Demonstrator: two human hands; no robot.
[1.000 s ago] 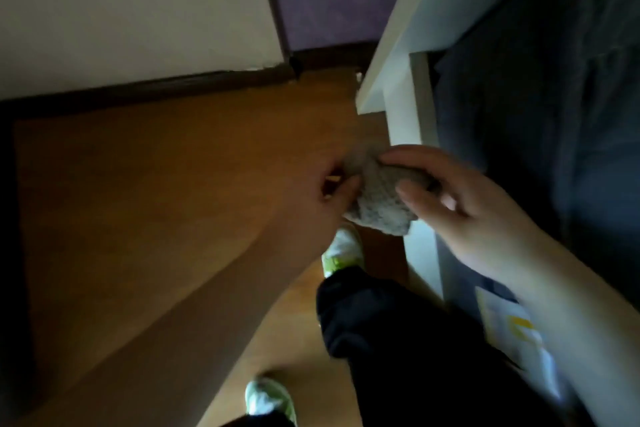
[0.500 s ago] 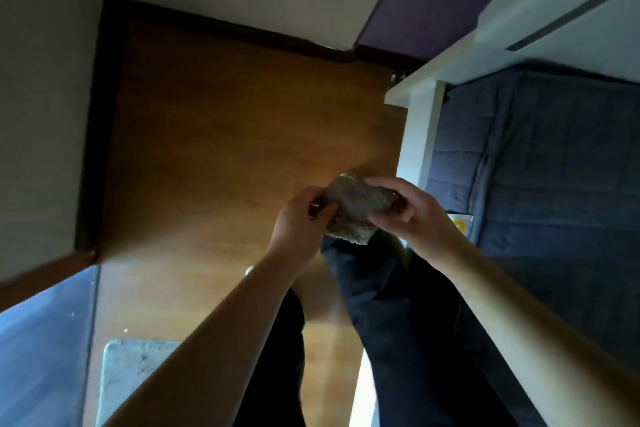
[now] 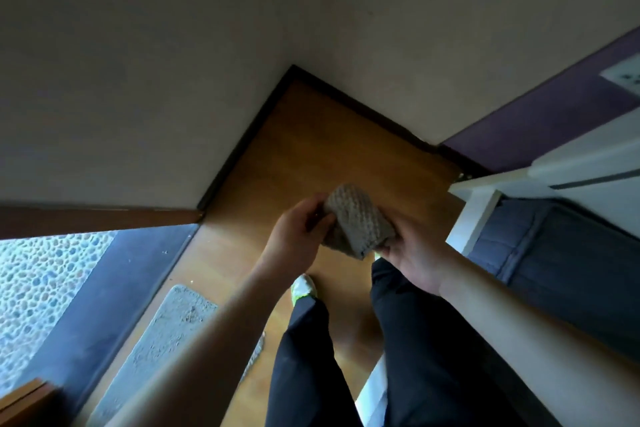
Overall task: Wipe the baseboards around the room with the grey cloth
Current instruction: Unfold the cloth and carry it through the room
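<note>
the scene is dim, and the camera's wide angle bends the walls. both forearms run out of the bottom edge, and the person's dark trousers hide most of the floor (image 3: 311, 135) below the hands. only one shoe (image 3: 304, 288) shows clearly; the other is almost wholly hidden behind the cloth and the right hand. the white furniture (image 3: 478, 215) and the dark quilted bedding (image 3: 561, 253) are cut off at the right edge.

the left hand (image 3: 294, 236) has its fingers (image 3: 313, 206) curled over the left edge of the grey cloth (image 3: 353, 218), thumb pinching it from below. the right hand (image 3: 412, 256) grips the cloth's lower right end; its fingers are mostly hidden under the fabric, so how tightly they close is hard to make out.

the cloth is folded into a thick wad, held between the two hands in the air above the wooden floor, well apart from the dark baseboard (image 3: 242, 142) that runs along the foot of both walls to the corner. a pale mat (image 3: 166, 333) lies at lower left beside the doorway sill.
</note>
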